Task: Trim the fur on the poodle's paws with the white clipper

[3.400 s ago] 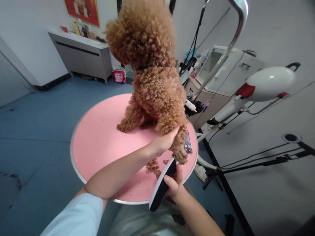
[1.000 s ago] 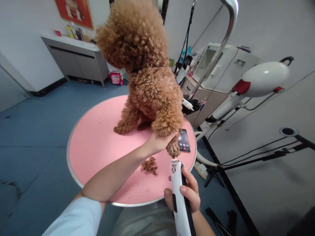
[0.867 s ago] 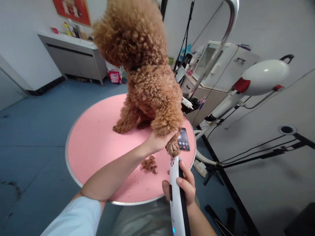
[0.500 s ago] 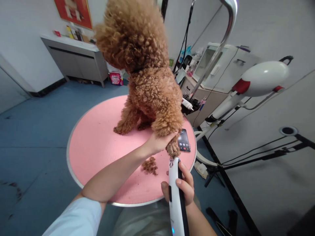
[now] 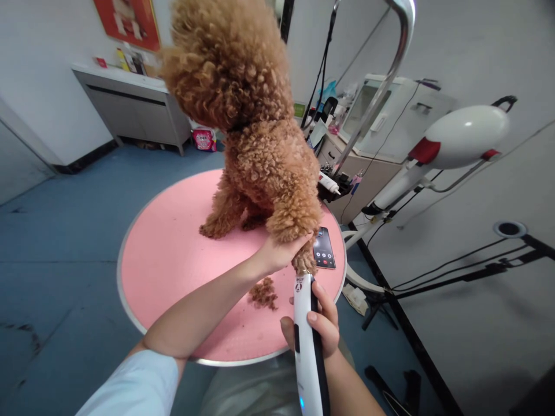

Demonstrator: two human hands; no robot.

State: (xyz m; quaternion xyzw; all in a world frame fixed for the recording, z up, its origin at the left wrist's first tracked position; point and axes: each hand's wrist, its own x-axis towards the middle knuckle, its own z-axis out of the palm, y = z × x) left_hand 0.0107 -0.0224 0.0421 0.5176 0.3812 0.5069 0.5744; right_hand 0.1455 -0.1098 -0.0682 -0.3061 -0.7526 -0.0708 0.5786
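A curly brown dog sits on a round pink grooming table, facing away from me. My left hand is closed around the dog's rear leg and holds the paw lifted off the table. My right hand grips a white and black hair clipper, whose blade end touches the underside of the paw. A clump of cut brown fur lies on the table just left of the clipper.
A phone with a lit screen lies near the table's right edge. A chrome grooming arm rises at the right; a white stand dryer and cables are beyond it. A grey cabinet stands at the far wall.
The clipper has turned from lying sideways under the paw to pointing up, and its tip has moved up onto the paw. My left hand has kept hold of the leg.
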